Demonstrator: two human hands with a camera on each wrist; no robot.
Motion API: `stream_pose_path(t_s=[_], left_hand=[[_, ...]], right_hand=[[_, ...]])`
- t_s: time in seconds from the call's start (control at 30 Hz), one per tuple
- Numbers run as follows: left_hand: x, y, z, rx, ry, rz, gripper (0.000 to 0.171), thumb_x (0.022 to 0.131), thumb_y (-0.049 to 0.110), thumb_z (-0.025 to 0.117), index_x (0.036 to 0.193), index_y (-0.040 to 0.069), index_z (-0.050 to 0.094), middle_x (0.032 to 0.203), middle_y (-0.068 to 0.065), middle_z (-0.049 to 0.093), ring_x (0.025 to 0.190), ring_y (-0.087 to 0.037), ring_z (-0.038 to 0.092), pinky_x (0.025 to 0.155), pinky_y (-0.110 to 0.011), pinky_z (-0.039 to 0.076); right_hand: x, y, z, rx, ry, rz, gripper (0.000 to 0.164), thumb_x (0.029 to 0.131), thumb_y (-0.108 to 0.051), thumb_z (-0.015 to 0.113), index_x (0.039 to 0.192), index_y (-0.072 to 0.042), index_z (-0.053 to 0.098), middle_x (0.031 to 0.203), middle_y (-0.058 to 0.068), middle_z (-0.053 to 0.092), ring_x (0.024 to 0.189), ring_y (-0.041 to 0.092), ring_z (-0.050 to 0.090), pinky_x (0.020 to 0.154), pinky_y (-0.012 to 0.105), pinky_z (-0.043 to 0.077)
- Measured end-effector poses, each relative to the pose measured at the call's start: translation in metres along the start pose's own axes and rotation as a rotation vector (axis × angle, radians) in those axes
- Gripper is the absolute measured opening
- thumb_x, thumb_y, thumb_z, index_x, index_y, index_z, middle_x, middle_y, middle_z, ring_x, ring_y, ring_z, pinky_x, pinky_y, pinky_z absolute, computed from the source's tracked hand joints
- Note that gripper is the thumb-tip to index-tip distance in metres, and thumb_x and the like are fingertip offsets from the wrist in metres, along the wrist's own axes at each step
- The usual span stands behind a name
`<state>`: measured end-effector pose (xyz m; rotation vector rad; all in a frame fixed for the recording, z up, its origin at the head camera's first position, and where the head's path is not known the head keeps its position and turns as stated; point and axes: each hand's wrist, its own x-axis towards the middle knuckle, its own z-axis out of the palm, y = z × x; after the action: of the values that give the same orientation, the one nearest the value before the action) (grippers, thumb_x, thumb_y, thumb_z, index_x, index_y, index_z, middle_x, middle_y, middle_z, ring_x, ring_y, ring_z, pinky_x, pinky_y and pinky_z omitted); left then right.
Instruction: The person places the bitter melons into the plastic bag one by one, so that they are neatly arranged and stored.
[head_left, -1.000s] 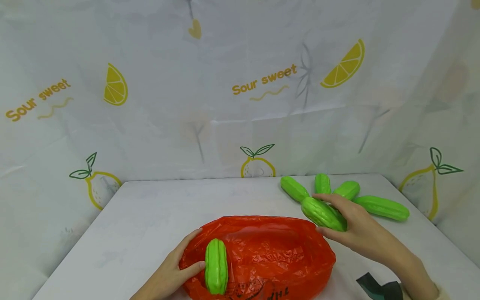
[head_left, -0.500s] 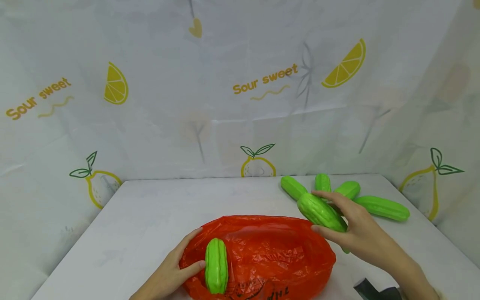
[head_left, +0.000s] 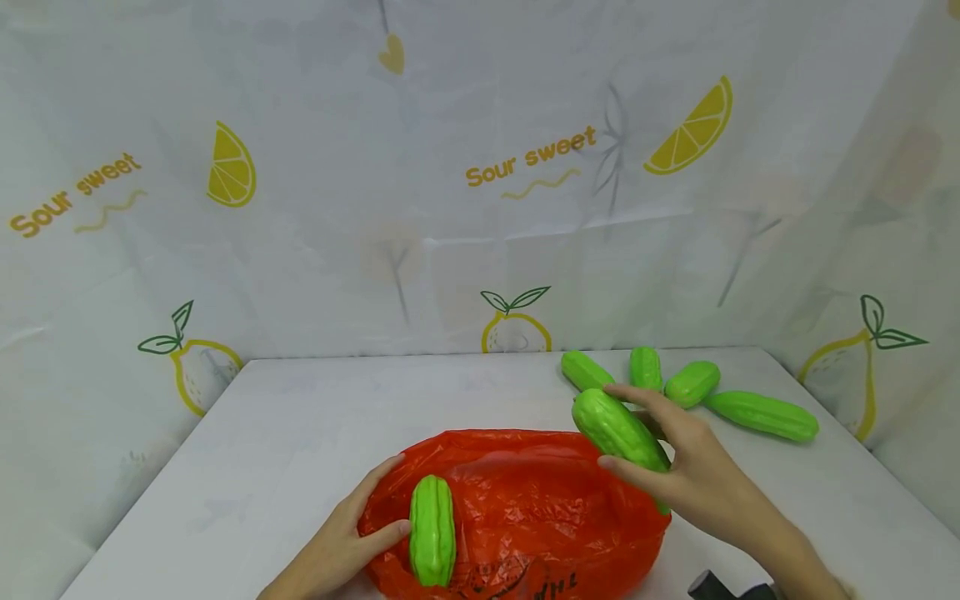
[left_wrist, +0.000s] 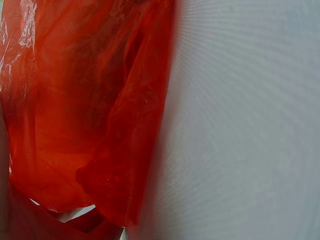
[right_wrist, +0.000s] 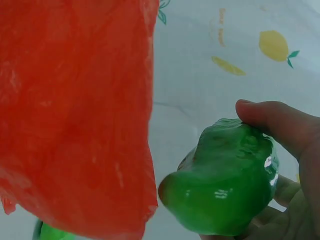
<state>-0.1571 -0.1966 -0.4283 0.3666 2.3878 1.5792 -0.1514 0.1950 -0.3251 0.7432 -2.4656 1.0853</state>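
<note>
My right hand (head_left: 693, 467) holds a bright green, ribbed bitter melon (head_left: 617, 425) between thumb and fingers. It hangs tilted above the right rim of a red plastic bag (head_left: 540, 492). In the right wrist view the bitter melon (right_wrist: 225, 185) shows its stubby end beside the bag's red side (right_wrist: 75, 115). My left hand (head_left: 348, 533) grips the bag's left rim, thumb on the inner side. Close to that thumb, a second bitter melon (head_left: 432, 532) lies in the open bag. The left wrist view is mostly filled by red plastic (left_wrist: 85, 100), and the fingers there are largely hidden.
Several more bitter melons lie at the back right of the white table (head_left: 300, 417), among them one long one (head_left: 763, 416) and a shorter one (head_left: 692, 383). A white cloth (head_left: 337, 208) with lemon prints hangs behind and at both sides.
My right hand has moved left with its bitter melon, from beside the bag to over its right rim. My left hand, the bag and the bitter melon inside have stayed put.
</note>
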Motion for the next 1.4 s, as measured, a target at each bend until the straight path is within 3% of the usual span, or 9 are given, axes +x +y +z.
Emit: stream_pose_path(t_s=[0.33, 0.97, 1.3, 1.4], left_hand=[[0.000, 0.000, 0.000, -0.013, -0.007, 0.009, 0.068, 0.096, 0.033, 0.064, 0.154, 0.035, 0.028, 0.152, -0.010, 0.043, 0.130, -0.035, 0.049, 0.086, -0.035, 0.061], [0.000, 0.003, 0.000, 0.003, -0.001, 0.003, 0.068, 0.096, 0.034, 0.064, 0.154, 0.034, 0.028, 0.151, -0.011, 0.044, 0.129, -0.035, 0.050, 0.085, -0.036, 0.061], [0.001, 0.001, 0.000, 0.001, -0.007, 0.018, 0.067, 0.096, 0.033, 0.064, 0.153, 0.035, 0.028, 0.151, -0.010, 0.044, 0.129, -0.035, 0.050, 0.084, -0.035, 0.061], [0.001, 0.001, 0.000, 0.002, -0.009, 0.020, 0.067, 0.097, 0.033, 0.063, 0.153, 0.035, 0.028, 0.150, -0.010, 0.044, 0.129, -0.035, 0.050, 0.085, -0.035, 0.061]], right_hand=[[0.000, -0.006, 0.016, 0.091, -0.039, -0.008, 0.066, 0.083, -0.015, 0.081, 0.140, -0.017, 0.048, 0.122, 0.004, 0.062, 0.099, 0.003, 0.066, 0.067, 0.024, 0.060], [0.003, -0.013, 0.046, 0.139, -0.117, -0.067, 0.063, 0.086, -0.020, 0.079, 0.140, -0.016, 0.048, 0.120, 0.001, 0.063, 0.095, 0.006, 0.061, 0.071, 0.022, 0.057], [0.013, -0.022, 0.064, 0.151, -0.162, -0.010, 0.060, 0.089, -0.033, 0.075, 0.140, -0.017, 0.047, 0.117, -0.001, 0.061, 0.090, 0.005, 0.058, 0.072, 0.022, 0.056], [0.015, -0.025, 0.070, 0.170, -0.175, 0.005, 0.062, 0.088, -0.030, 0.077, 0.140, -0.016, 0.046, 0.115, -0.002, 0.060, 0.088, 0.005, 0.057, 0.072, 0.022, 0.056]])
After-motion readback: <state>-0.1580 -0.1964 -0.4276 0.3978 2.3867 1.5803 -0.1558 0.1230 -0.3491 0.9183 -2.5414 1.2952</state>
